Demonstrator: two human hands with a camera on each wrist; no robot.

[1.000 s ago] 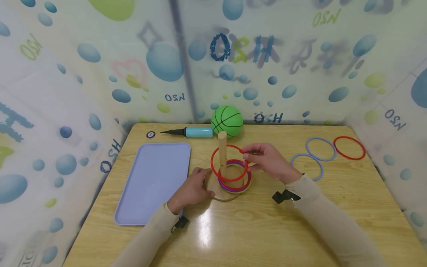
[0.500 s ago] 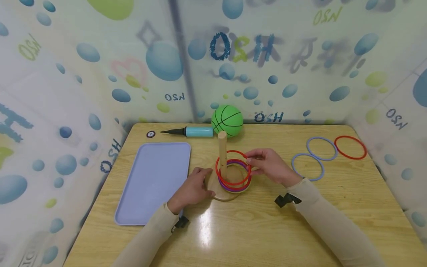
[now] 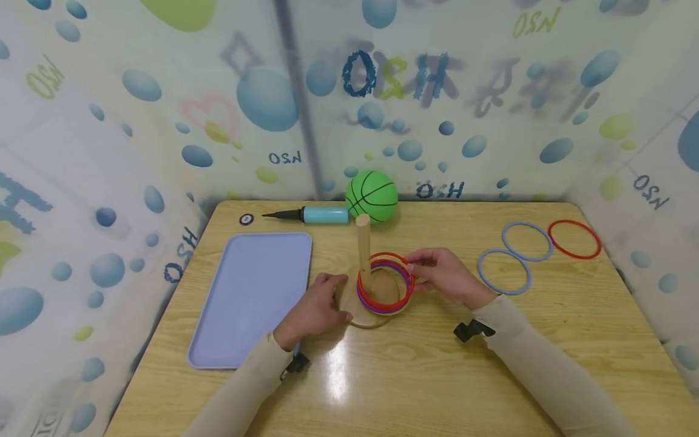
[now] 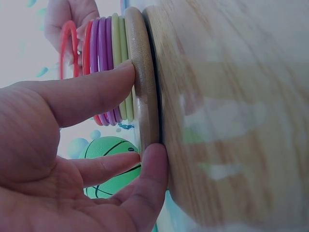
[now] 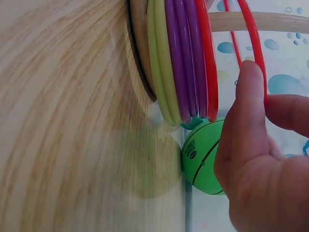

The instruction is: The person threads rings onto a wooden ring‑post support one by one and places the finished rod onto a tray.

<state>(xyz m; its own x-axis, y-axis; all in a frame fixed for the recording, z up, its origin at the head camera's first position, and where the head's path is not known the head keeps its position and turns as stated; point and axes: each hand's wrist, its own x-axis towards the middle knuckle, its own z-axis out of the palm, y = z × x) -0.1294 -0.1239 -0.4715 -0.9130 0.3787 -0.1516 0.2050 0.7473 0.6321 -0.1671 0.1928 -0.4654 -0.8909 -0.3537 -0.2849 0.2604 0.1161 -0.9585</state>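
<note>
A round wooden base (image 3: 352,312) with an upright wooden post (image 3: 363,243) stands mid-table. Around the post lies a stack of rings: yellow-green rings (image 5: 161,72) lowest, then several purple rings (image 5: 186,63), and a red ring (image 5: 208,63) on top. My right hand (image 3: 446,278) pinches another red ring (image 5: 256,41) between thumb and fingers. That ring encircles the post, slightly tilted, just above the stack. My left hand (image 3: 317,308) holds the rim of the base, its thumb (image 4: 96,92) and fingers touching the edge at separate spots.
A lavender tray (image 3: 251,297) lies to the left. Behind are a green ball (image 3: 372,196), a blue hand pump (image 3: 326,215) and a small round disc (image 3: 247,220). Two blue rings (image 3: 527,241) and a red ring (image 3: 574,239) lie at the right.
The right hand has lowered its red ring down along the post toward the stack, shifting slightly right. The left hand has stayed in place on the base.
</note>
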